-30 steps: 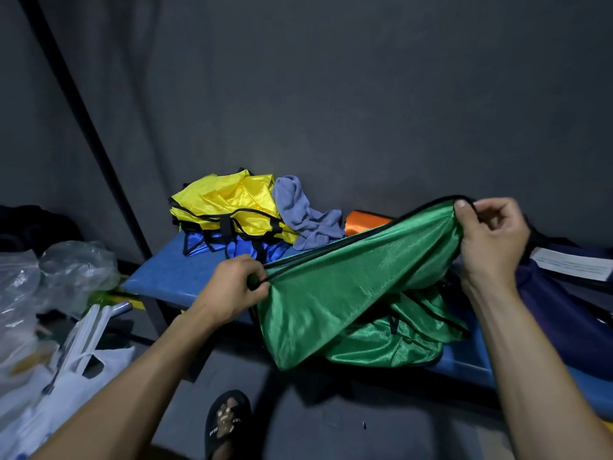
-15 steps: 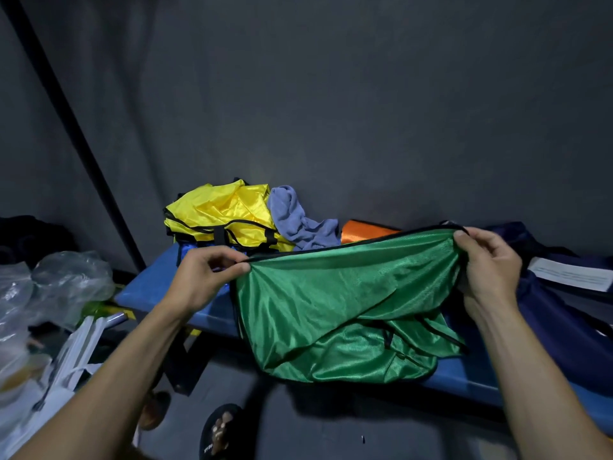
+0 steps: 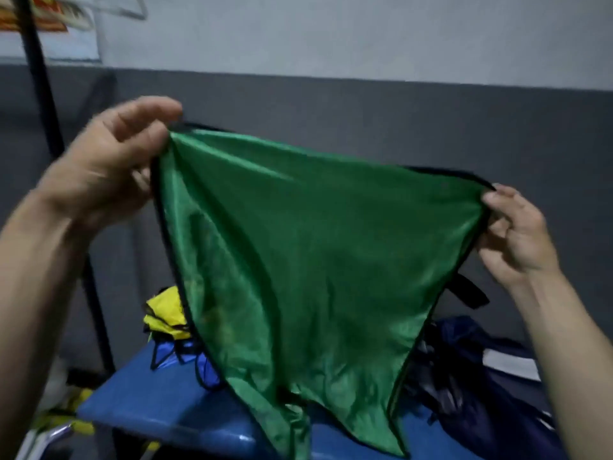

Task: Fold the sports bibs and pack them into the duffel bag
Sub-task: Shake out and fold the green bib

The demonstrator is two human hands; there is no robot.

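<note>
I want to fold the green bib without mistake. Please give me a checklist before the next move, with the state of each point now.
1. Left hand pinches a top corner of the green bib: ok.
2. Right hand pinches the other top corner: ok.
3. Bib hangs spread between both hands: ok, with some creases.
4. Bib lifted off the blue bench: cannot tell, its lower tip leaves the picture.
5. Bare bench in front to lay it down: ok.
6. Duffel bag open for packing: cannot tell, blurred and partly hidden.
</note>
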